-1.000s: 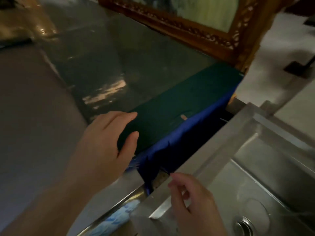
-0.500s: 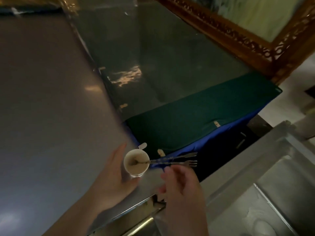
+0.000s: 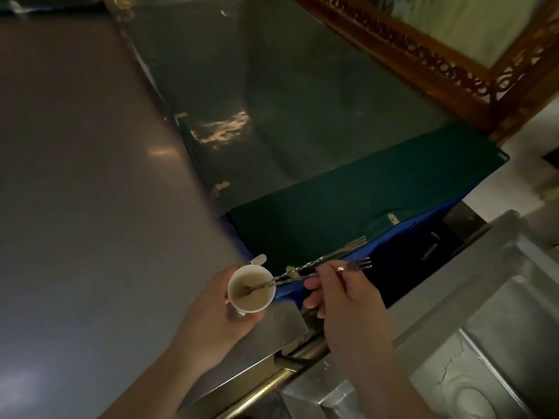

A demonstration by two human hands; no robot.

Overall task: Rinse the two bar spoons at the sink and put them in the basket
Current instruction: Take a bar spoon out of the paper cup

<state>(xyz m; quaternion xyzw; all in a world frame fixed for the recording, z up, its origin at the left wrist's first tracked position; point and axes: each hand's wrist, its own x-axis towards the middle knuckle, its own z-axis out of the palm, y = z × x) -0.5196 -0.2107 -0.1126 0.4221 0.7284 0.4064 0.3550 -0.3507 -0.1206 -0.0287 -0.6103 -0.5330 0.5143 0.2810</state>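
Observation:
Two thin metal bar spoons with twisted stems and forked ends stand slanted in a small white paper cup. The upper bar spoon points its fork tip to the right over the blue cloth. My right hand pinches the stem of the lower bar spoon, bowls still down in the cup. My left hand wraps around the cup on the steel counter. The steel sink is at the lower right. No basket is in view.
A grey steel counter fills the left. A dark glass top over green cloth with a blue cloth edge lies behind the cup. A carved wooden frame stands at the upper right.
The view swung from the sink to the counter, bringing the cup with spoons into sight. My left hand closed around the cup, and my right hand rose and took hold of a spoon stem.

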